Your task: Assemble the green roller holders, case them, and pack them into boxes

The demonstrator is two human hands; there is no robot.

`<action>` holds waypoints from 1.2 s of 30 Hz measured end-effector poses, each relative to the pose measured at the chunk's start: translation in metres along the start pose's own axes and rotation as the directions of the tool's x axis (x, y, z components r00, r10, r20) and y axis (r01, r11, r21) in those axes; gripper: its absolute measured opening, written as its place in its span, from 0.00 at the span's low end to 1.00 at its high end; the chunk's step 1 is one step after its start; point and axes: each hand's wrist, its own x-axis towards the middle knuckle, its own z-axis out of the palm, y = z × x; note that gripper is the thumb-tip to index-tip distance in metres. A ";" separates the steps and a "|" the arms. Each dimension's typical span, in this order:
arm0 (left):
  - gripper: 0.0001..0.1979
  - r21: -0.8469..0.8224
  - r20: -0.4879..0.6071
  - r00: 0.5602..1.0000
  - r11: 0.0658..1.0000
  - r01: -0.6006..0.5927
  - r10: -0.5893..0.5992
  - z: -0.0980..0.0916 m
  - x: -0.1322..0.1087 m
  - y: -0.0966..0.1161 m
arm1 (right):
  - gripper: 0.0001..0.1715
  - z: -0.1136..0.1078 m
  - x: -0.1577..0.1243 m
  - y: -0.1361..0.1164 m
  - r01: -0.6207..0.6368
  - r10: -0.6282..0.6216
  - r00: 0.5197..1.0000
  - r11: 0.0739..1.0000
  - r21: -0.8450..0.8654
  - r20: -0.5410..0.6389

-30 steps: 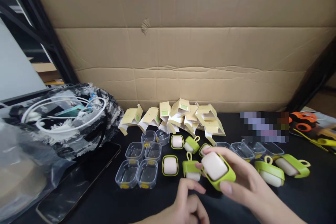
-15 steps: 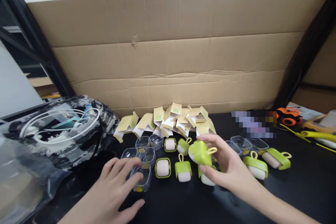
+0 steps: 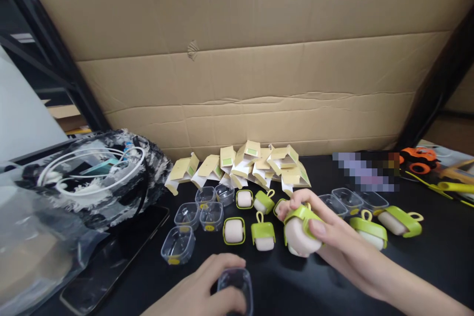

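Note:
My right hand (image 3: 335,234) grips a small lint roller (image 3: 300,238), which has a lime-green holder and a thick white roll facing down toward me. Low in the view, my left hand (image 3: 200,286) has its thumb and fingers around a clear plastic cover (image 3: 239,279), partly cut off by the frame's bottom edge. The cover and the held roller are apart. Beside the roller in my hand lie more such rollers, among them a green-topped one (image 3: 263,232) and one showing its roll (image 3: 234,231). A clear cover (image 3: 178,245) with a yellow sticker sits left of my left hand.
Several other clear covers (image 3: 211,216) stand at centre left and right. Folded cardboard boxes (image 3: 246,165) are heaped against the cardboard wall (image 3: 240,74). To the left are a fluffy black-and-white bundle (image 3: 148,173), a phone (image 3: 114,261) and a plastic bag (image 3: 33,256). An orange toy (image 3: 418,159) lies far right.
My left hand has picked up a clear cover and moved right and toward me. My right hand has turned the lint roller so its white roll faces me, lowering it slightly.

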 end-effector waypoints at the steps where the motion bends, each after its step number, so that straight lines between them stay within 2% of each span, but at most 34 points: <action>1: 0.13 -0.022 -0.001 1.000 1.000 -0.012 0.012 0.006 0.008 0.003 | 0.14 0.000 0.000 0.000 -0.007 0.007 1.000 0.999 -0.035 -0.017; 4: 0.24 -0.171 0.006 0.990 0.975 -0.140 0.144 0.015 0.033 0.016 | 0.20 -0.001 0.002 -0.001 -0.036 0.036 0.999 0.997 -0.061 0.004; 7: 0.28 -0.259 0.053 0.994 0.963 -0.075 0.092 0.016 0.049 0.026 | 0.28 -0.002 0.001 -0.001 -0.071 0.080 0.993 0.992 -0.101 0.091; 9: 0.33 -0.339 0.038 0.998 0.940 -0.024 0.039 0.020 0.051 0.025 | 0.32 -0.002 -0.002 0.000 -0.002 0.027 0.994 0.974 -0.226 0.110; 11: 0.37 -0.433 -0.013 1.000 0.901 -0.018 0.014 0.030 0.049 0.019 | 0.32 0.000 -0.006 0.003 0.130 -0.089 0.990 0.886 -0.446 0.112; 14: 0.35 -0.550 -0.123 0.992 0.830 -0.095 0.033 0.046 0.044 0.006 | 0.28 0.006 -0.010 0.005 0.259 -0.194 0.966 0.653 -0.711 0.173; 18: 0.33 -0.567 -0.204 0.974 0.800 -0.199 0.098 0.054 0.043 0.003 | 0.23 0.013 -0.011 0.003 0.321 -0.103 0.945 0.491 -0.810 0.312; 21: 0.35 -0.531 -0.197 0.976 0.826 -0.188 0.095 0.049 0.044 0.007 | 0.20 0.015 -0.009 0.002 0.294 -0.003 0.947 0.410 -0.863 0.321; 25: 0.37 -0.559 -0.142 0.989 0.821 -0.115 0.042 0.042 0.043 0.011 | 0.21 0.014 -0.010 0.002 0.282 0.021 0.948 0.400 -0.872 0.316; 30: 0.35 -0.605 -0.141 0.987 0.783 -0.142 0.071 0.042 0.043 0.010 | 0.24 0.010 -0.013 0.003 0.289 -0.012 0.952 0.380 -0.879 0.307; 36: 0.37 -0.517 -0.136 0.988 0.846 -0.129 0.068 0.045 0.043 0.008 | 0.16 0.013 -0.010 0.001 0.311 0.059 0.933 0.363 -0.878 0.355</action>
